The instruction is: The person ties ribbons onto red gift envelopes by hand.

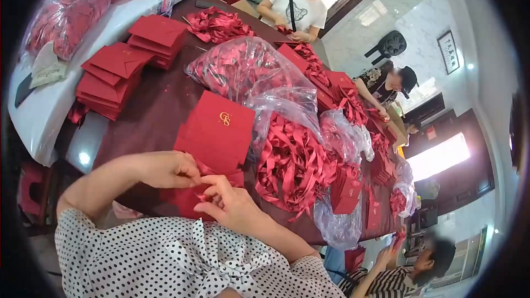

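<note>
The left hand [165,170] and right hand [236,205], fingertips drawn together, appear to pinch a narrow red fabric ribbon [203,196] over a flat red paper piece [178,198], where a loosened fingertip could drop the ribbon or uneven pulling crease the paper.

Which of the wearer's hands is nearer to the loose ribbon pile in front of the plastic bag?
Right. The right hand is just left of the ribbon pile; the left hand is farther left.

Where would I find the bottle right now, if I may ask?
In the head view, the bottle is at upper left, just beyond a red stack.
</note>
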`<move>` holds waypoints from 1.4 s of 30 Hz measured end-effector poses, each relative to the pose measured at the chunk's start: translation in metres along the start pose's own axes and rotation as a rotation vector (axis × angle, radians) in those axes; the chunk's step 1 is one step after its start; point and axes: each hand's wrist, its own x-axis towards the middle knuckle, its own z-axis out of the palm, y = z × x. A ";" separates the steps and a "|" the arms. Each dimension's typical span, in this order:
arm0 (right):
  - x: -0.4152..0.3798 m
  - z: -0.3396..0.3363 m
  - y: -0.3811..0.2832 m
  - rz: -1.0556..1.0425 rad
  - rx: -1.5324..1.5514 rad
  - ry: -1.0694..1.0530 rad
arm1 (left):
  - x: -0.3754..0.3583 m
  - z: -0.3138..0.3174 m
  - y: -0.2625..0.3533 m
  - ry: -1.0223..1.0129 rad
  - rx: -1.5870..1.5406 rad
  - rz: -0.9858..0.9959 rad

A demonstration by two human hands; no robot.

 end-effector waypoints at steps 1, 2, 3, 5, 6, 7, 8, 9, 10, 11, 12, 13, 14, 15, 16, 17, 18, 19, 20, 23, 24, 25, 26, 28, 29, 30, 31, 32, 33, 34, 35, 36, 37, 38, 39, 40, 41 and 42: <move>0.000 -0.001 -0.002 -0.002 -0.004 0.004 | 0.002 -0.006 -0.003 -0.121 0.050 0.056; -0.001 -0.002 -0.004 0.000 0.043 -0.022 | 0.006 -0.012 -0.005 -0.205 0.042 0.096; -0.002 -0.003 -0.006 0.004 0.090 -0.049 | 0.012 -0.018 -0.005 -0.205 0.041 0.100; -0.001 -0.004 -0.009 -0.009 0.008 -0.036 | 0.023 -0.027 -0.005 -0.560 0.218 0.074; -0.001 -0.004 -0.009 -0.051 -0.055 0.003 | 0.026 -0.027 -0.005 -0.565 0.219 0.076; -0.001 -0.005 -0.008 -0.093 -0.119 0.041 | 0.030 -0.026 -0.005 -0.634 0.253 0.155; -0.002 -0.006 -0.008 -0.091 -0.119 0.045 | 0.033 -0.025 -0.004 -0.701 0.287 0.233; -0.003 -0.006 -0.009 -0.141 -0.150 0.064 | 0.035 -0.026 -0.001 -0.704 0.286 0.233; -0.004 -0.006 -0.011 -0.188 -0.177 0.081 | 0.035 -0.028 0.001 -0.740 0.209 0.225; -0.006 -0.007 -0.013 -0.215 -0.221 0.099 | 0.036 -0.028 0.002 -0.775 0.125 0.214; -0.007 -0.009 -0.015 -0.237 -0.258 0.114 | 0.036 -0.027 -0.001 -0.745 0.105 0.281; -0.005 -0.011 -0.017 -0.341 -0.349 0.110 | 0.035 -0.025 -0.002 -0.716 0.074 0.335; -0.010 -0.006 -0.010 -0.251 -0.362 0.104 | 0.036 -0.024 0.000 -0.720 0.161 0.348; -0.008 -0.013 -0.021 -0.226 -0.313 0.148 | 0.038 -0.023 0.005 -0.788 0.198 0.330; -0.007 -0.015 -0.023 -0.251 -0.304 0.166 | 0.033 -0.018 0.007 -0.652 0.206 0.422; -0.012 -0.015 -0.026 -0.169 -0.279 0.127 | 0.027 -0.014 0.012 -0.530 0.151 0.442; -0.009 -0.016 -0.030 -0.263 -0.289 0.134 | 0.022 -0.015 0.030 -0.509 0.287 0.393; -0.015 -0.011 -0.027 -0.251 -0.285 0.101 | 0.016 -0.014 0.034 -0.527 0.256 0.357; -0.020 -0.008 -0.023 -0.242 -0.291 0.073 | 0.012 -0.014 0.037 -0.486 0.336 0.416; -0.023 -0.009 -0.033 -0.238 -0.239 0.060 | 0.012 -0.024 0.051 -0.449 0.490 0.513; -0.023 -0.009 -0.034 -0.240 -0.248 0.058 | 0.012 -0.030 0.053 -0.445 0.510 0.487; -0.024 -0.010 -0.035 -0.230 -0.241 0.060 | 0.014 -0.027 0.052 -0.454 0.501 0.484; -0.024 -0.010 -0.035 -0.226 -0.259 0.066 | 0.016 -0.024 0.053 -0.469 0.454 0.495; -0.021 -0.009 -0.033 -0.222 -0.280 0.094 | 0.024 -0.012 0.051 -0.502 0.367 0.534; -0.022 -0.008 -0.032 -0.219 -0.277 0.098 | 0.027 -0.010 0.051 -0.507 0.366 0.533; -0.023 -0.009 -0.031 -0.207 -0.291 0.098 | 0.029 -0.008 0.050 -0.526 0.381 0.512; -0.024 -0.010 -0.030 -0.195 -0.306 0.094 | 0.030 -0.006 0.049 -0.542 0.395 0.490; -0.026 -0.011 -0.030 -0.202 -0.350 0.086 | 0.032 -0.008 0.044 -0.557 0.323 0.462; -0.026 -0.012 -0.031 -0.196 -0.351 0.086 | 0.035 -0.012 0.042 -0.560 0.314 0.461; -0.026 -0.012 -0.031 -0.199 -0.365 0.086 | 0.039 -0.017 0.041 -0.566 0.307 0.461; -0.026 -0.013 -0.031 -0.203 -0.380 0.087 | 0.042 -0.023 0.039 -0.569 0.299 0.468; -0.029 -0.015 -0.033 -0.219 -0.358 0.044 | 0.044 -0.031 0.035 -0.453 0.345 0.474; -0.031 -0.015 -0.034 -0.221 -0.351 0.045 | 0.047 -0.043 0.028 -0.334 0.391 0.478; -0.033 -0.014 -0.034 -0.223 -0.342 0.047 | 0.050 -0.063 0.022 -0.328 0.419 0.415; -0.032 -0.015 -0.033 -0.205 -0.341 0.055 | 0.051 -0.060 0.021 -0.334 0.421 0.418; -0.031 -0.015 -0.031 -0.202 -0.344 0.063 | 0.051 -0.054 0.018 -0.380 0.201 0.336; -0.030 -0.015 -0.031 -0.235 -0.303 0.059 | 0.051 -0.046 0.013 -0.423 -0.017 0.251; -0.030 -0.015 -0.031 -0.268 -0.265 0.056 | 0.052 -0.030 0.004 -0.455 -0.041 0.297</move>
